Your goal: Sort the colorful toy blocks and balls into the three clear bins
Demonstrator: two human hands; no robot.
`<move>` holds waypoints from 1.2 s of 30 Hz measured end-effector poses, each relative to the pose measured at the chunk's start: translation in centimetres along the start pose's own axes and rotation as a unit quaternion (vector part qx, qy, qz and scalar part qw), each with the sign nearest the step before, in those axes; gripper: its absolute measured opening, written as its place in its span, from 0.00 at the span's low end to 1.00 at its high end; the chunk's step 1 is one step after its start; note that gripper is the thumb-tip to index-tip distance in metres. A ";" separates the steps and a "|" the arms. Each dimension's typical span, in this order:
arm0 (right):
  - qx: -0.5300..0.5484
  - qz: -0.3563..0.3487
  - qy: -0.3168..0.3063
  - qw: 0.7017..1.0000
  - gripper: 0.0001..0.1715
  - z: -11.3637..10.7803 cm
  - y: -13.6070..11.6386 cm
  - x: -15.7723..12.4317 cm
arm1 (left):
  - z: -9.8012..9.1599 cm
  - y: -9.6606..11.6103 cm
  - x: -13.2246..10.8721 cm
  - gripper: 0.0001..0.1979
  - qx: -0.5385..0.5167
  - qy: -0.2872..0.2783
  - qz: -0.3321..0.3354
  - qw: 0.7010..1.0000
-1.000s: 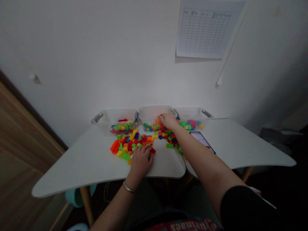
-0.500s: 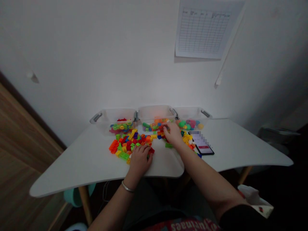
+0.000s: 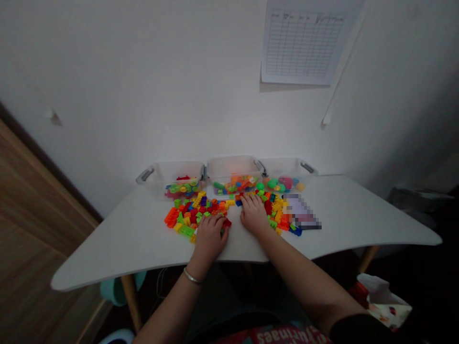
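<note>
Colourful plastic building bricks lie in two loose heaps in the middle of the frame, on the white counter, and the heaps nearly meet just below the bins. The left hand sits curled and palm-down at the lower right edge of the left heap, arched over the bricks beside a red one; in this dim view I cannot tell whether it closes on a piece. The right hand rests open and palm-down, reaching the near edge of the right heap.

Behind the heaps, side by side, stand a left bin, a middle bin and a right bin, all clear plastic with grey handles. They hold shallow layers of round green and yellow pieces, orange and green bricks, and rounded green and pink pieces. As things lie, a large share of the bricks is out on the counter, with no built form visible. A blurred phone lies beside the right heap, and a ruled paper chart hangs on the wall at upper right.
</note>
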State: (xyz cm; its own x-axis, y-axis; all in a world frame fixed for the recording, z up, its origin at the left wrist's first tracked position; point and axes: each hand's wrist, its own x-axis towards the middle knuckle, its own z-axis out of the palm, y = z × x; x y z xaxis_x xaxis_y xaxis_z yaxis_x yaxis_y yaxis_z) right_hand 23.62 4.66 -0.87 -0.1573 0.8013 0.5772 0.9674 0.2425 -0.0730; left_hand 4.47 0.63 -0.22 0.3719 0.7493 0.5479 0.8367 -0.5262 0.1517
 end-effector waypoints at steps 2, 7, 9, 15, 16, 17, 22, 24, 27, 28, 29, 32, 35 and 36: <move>0.001 0.005 -0.009 1.000 0.32 0.2 0.1 0.0 | 0.0 0.0 0.0 0.13 0.000 0.000 0.001 1.000; 0.006 -0.012 0.010 1.000 0.24 0.2 0.3 0.0 | 0.0 0.0 0.1 0.12 -0.005 0.000 0.000 1.000; 0.012 -0.037 0.013 0.999 0.19 0.1 0.3 0.0 | 0.0 0.1 0.0 0.13 -0.006 -0.001 -0.002 1.000; 0.010 -0.034 0.036 0.999 0.20 -0.1 0.2 -0.1 | -0.1 0.1 0.0 0.13 -0.007 -0.003 -0.003 1.000; 0.010 -0.029 0.036 0.999 0.21 -0.1 0.2 -0.1 | -0.1 0.1 0.0 0.13 -0.008 -0.002 -0.002 1.000; 0.011 -0.027 0.032 0.999 0.21 -0.1 0.2 -0.1 | -0.1 0.1 0.0 0.13 -0.008 -0.001 0.000 1.000; 0.010 -0.025 0.026 0.999 0.17 0.1 0.4 -0.1 | 0.0 0.0 0.0 0.12 -0.002 0.001 0.002 1.000; 0.003 -0.021 0.032 0.999 0.14 0.1 0.4 -0.2 | 0.0 0.0 0.0 0.13 -0.002 0.002 0.003 1.000; 0.002 -0.028 0.034 0.999 0.12 0.1 0.4 -0.2 | 0.1 0.0 0.0 0.12 -0.004 0.004 0.005 1.000; 0.004 -0.036 0.030 0.999 0.12 0.1 0.4 -0.2 | 0.0 0.0 0.0 0.12 -0.004 0.005 0.005 1.000; 0.007 -0.045 0.025 0.999 0.12 0.1 0.4 -0.2 | 0.0 0.0 0.0 0.12 -0.004 0.004 0.005 1.000; 0.016 -0.068 0.012 0.998 0.11 0.1 0.3 -0.2 | -0.1 0.1 0.0 0.13 -0.002 0.001 0.004 1.000; 0.029 -0.076 0.008 0.997 0.12 -0.1 0.2 -0.3 | -0.3 0.1 0.0 0.13 -0.001 -0.001 0.004 1.000; 0.037 -0.076 0.008 0.996 0.12 -0.3 0.1 -0.3 | -0.3 0.1 0.0 0.13 -0.001 0.000 0.004 1.000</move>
State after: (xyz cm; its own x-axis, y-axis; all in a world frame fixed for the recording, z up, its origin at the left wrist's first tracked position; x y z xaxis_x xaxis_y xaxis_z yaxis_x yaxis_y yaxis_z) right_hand 23.79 4.30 -0.82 -0.2975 0.7429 0.5997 0.9151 0.4010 -0.0427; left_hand 4.45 0.46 0.02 0.3797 0.7450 0.5485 0.8324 -0.5338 0.1488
